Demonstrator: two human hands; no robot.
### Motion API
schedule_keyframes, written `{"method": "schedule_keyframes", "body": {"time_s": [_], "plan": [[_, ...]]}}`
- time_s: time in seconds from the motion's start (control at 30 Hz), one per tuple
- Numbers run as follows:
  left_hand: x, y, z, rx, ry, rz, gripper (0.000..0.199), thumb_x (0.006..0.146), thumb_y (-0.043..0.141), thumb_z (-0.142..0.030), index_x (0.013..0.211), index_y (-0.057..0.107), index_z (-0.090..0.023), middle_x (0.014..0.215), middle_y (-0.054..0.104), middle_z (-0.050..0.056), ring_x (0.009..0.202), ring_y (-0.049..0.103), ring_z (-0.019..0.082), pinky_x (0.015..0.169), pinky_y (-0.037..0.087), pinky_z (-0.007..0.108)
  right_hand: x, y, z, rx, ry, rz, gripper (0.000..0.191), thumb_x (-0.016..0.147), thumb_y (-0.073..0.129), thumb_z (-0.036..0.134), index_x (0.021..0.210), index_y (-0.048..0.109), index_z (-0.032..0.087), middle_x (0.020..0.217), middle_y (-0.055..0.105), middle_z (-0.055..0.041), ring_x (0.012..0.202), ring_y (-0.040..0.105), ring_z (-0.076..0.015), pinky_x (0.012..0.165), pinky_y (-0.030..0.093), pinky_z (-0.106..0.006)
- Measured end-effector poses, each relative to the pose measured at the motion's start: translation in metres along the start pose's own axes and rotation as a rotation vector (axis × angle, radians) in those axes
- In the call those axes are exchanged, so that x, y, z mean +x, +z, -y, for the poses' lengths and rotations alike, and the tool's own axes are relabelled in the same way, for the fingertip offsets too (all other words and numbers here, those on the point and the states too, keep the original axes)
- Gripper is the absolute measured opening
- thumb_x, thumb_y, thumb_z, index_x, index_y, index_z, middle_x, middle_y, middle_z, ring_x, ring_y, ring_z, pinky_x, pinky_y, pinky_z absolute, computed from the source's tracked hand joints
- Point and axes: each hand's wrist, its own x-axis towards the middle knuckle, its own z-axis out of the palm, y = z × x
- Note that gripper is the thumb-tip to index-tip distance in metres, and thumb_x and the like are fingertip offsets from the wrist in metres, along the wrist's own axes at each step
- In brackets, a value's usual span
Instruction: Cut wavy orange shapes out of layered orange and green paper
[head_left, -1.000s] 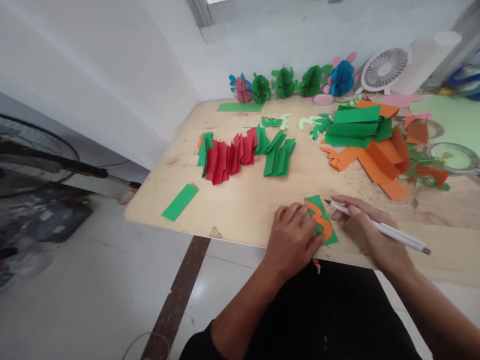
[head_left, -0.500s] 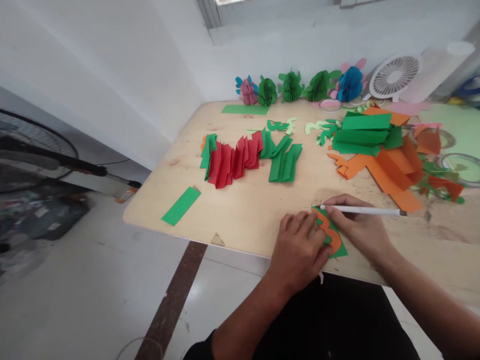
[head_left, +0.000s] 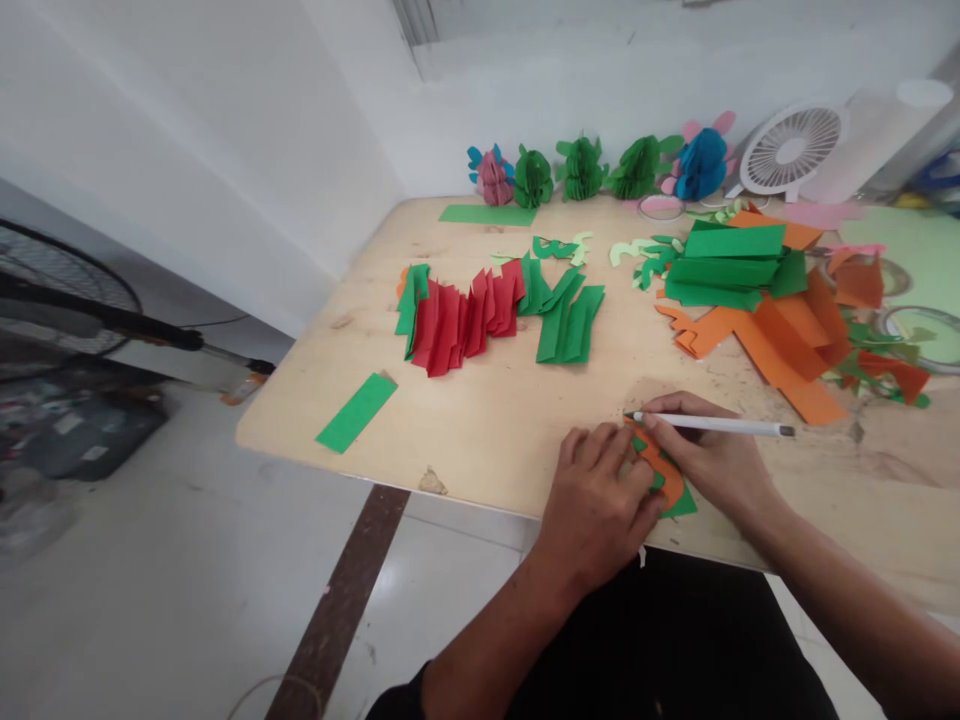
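Near the table's front edge, a wavy orange paper shape [head_left: 672, 484] lies on a green paper piece [head_left: 684, 504]. My left hand [head_left: 600, 495] rests over their left side, its fingers spread and pressing the paper down. A white pen [head_left: 731, 426] is pinched in my right hand [head_left: 705, 450], its dark tip at the upper end of the orange shape. My right fingertips touch the papers, and both hands hide parts of them.
Folded red papers [head_left: 469, 315] and green ones [head_left: 571, 320] stand mid-table. Green strips [head_left: 724, 265] and orange sheets [head_left: 787, 350] are piled right. Paper figures [head_left: 581, 170] and a small fan [head_left: 791, 150] line the wall. A green strip [head_left: 356, 412] lies left.
The pen has tilted slightly, its rear end shifting left and down. My left hand has stayed on the papers. The view has shifted slightly.
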Motion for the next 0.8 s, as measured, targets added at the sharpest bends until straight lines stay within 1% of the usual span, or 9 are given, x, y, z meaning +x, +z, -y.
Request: {"method": "schedule_keyframes", "body": {"time_s": [0.17,0.43,0.57,0.73,0.8], "plan": [[0.0004,0.0007,-0.0006,-0.005,-0.004,-0.008,0.025,0.093,0.052,-0.041,0.099,0.062,-0.019,0.128,0.061,0.011,0.121,0.050,0.027,0.100,0.038,0.047,-0.0003,0.0003,0.0009,-0.016,0.004,0.019,0.022,0.078,0.064,0.041,0.079,0.069,0.020,0.075,0.073,-0.0037,0.061,0.065,-0.0152,0.053,0.051,-0.025],[-0.0012,0.0027,-0.0004,-0.017,-0.010,-0.009,0.028,0.093,0.051,-0.041,0.107,0.062,-0.019,0.131,0.059,0.011,0.122,0.049,0.027,0.101,0.037,0.047,-0.0022,0.0009,-0.0009,-0.068,-0.002,0.035,0.023,0.079,0.062,0.042,0.082,0.068,0.021,0.076,0.073,-0.0030,0.063,0.065,-0.0150,0.055,0.051,-0.025],[-0.0010,0.0032,0.0001,-0.022,-0.013,-0.007,0.029,0.094,0.050,-0.040,0.109,0.062,-0.019,0.131,0.059,0.012,0.122,0.049,0.027,0.101,0.037,0.047,-0.0035,-0.0001,-0.0006,-0.113,-0.027,0.017,0.021,0.079,0.062,0.041,0.083,0.068,0.021,0.076,0.073,-0.0025,0.063,0.065,-0.0146,0.055,0.050,-0.024],[-0.0010,0.0036,-0.0001,-0.028,-0.009,-0.008,0.028,0.093,0.050,-0.040,0.107,0.063,-0.019,0.132,0.058,0.011,0.122,0.049,0.028,0.101,0.037,0.048,-0.0058,-0.0026,0.0002,-0.136,-0.068,0.007,0.021,0.080,0.061,0.041,0.083,0.068,0.021,0.073,0.073,-0.0022,0.056,0.063,-0.0132,0.053,0.049,-0.024],[-0.0008,0.0032,-0.0004,-0.034,-0.014,-0.003,0.027,0.093,0.050,-0.039,0.107,0.063,-0.019,0.132,0.058,0.011,0.122,0.049,0.028,0.101,0.037,0.048,-0.0071,-0.0035,-0.0001,-0.145,-0.079,0.010,0.021,0.081,0.060,0.040,0.083,0.068,0.021,0.074,0.073,-0.0023,0.057,0.063,-0.0133,0.054,0.049,-0.024]]}}
